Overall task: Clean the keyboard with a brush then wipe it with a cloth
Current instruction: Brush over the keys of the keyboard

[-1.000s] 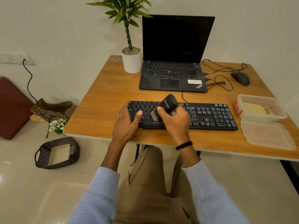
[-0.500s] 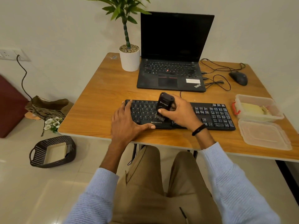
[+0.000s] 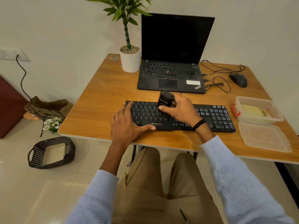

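Observation:
A black keyboard (image 3: 215, 117) lies near the front edge of the wooden table (image 3: 100, 101). My right hand (image 3: 179, 109) grips a black brush (image 3: 164, 101) upright, its bristles down on the letter keys at the keyboard's middle. My left hand (image 3: 127, 125) rests on the keyboard's left end, fingers spread flat over the keys and thumb along the front edge. A pale yellow cloth (image 3: 252, 110) lies inside an open plastic box (image 3: 258, 101) at the right.
An open black laptop (image 3: 171, 75) stands behind the keyboard, a potted plant (image 3: 130, 59) to its left. A mouse (image 3: 238, 80) and its loose cable (image 3: 216, 83) lie at back right. The box's lid (image 3: 263, 136) sits near the front right. A woven basket (image 3: 50, 152) is on the floor at left.
My right hand swung the brush from a tilt to upright and moved it back over the keys. My left thumb slid right along the keyboard's front edge. The view shifted slightly.

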Demonstrator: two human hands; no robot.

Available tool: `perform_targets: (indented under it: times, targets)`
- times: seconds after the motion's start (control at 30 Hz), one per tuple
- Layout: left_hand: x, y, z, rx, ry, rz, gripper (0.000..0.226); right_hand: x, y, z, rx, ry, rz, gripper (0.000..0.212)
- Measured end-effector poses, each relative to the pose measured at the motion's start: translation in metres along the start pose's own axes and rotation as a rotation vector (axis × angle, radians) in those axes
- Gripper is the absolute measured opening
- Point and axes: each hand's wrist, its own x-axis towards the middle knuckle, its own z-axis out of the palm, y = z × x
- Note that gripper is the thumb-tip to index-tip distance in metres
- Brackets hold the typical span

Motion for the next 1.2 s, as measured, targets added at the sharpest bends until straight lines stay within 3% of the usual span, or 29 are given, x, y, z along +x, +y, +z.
perform_targets:
  times: [0.07, 0.2, 0.33, 0.47, 0.6, 0.73, 0.87, 1.0, 1.13, 1.2]
  targets:
    - [0.000, 0.000, -0.001, -0.002, 0.004, 0.005, 0.140, 0.003, -0.003, 0.003, -0.020, -0.044, -0.021, 0.051]
    - [0.000, 0.002, -0.002, 0.003, 0.013, 0.007, 0.140, 0.018, 0.000, 0.003, -0.003, 0.250, 0.098, 0.041]
    - [-0.001, 0.001, -0.002, -0.002, 0.014, 0.002, 0.141, 0.022, -0.006, 0.017, 0.093, -0.001, 0.061, 0.049]
    - [-0.001, 0.001, -0.002, 0.001, 0.019, 0.005, 0.142, 0.031, -0.006, 0.016, 0.036, 0.245, 0.106, 0.038]
    - [0.000, 0.000, -0.002, -0.013, 0.013, 0.004, 0.142, 0.031, -0.018, 0.026, 0.041, -0.004, 0.005, 0.049]
    - [0.000, 0.001, -0.001, -0.004, 0.019, 0.007, 0.142, 0.039, -0.017, 0.026, 0.040, 0.187, 0.073, 0.041]
    - [0.000, 0.000, -0.002, -0.007, 0.016, 0.006, 0.142, 0.038, -0.021, 0.032, 0.031, -0.033, -0.012, 0.047]
    - [-0.001, 0.001, -0.003, -0.005, 0.016, 0.006, 0.142, 0.041, -0.018, 0.025, 0.029, 0.186, 0.059, 0.042]
    - [0.000, 0.002, -0.003, -0.015, 0.022, 0.006, 0.141, 0.037, -0.019, 0.025, 0.051, -0.072, 0.014, 0.047]
    - [0.000, 0.002, -0.003, -0.014, 0.018, 0.009, 0.141, 0.039, -0.016, 0.021, 0.040, 0.027, 0.048, 0.044]
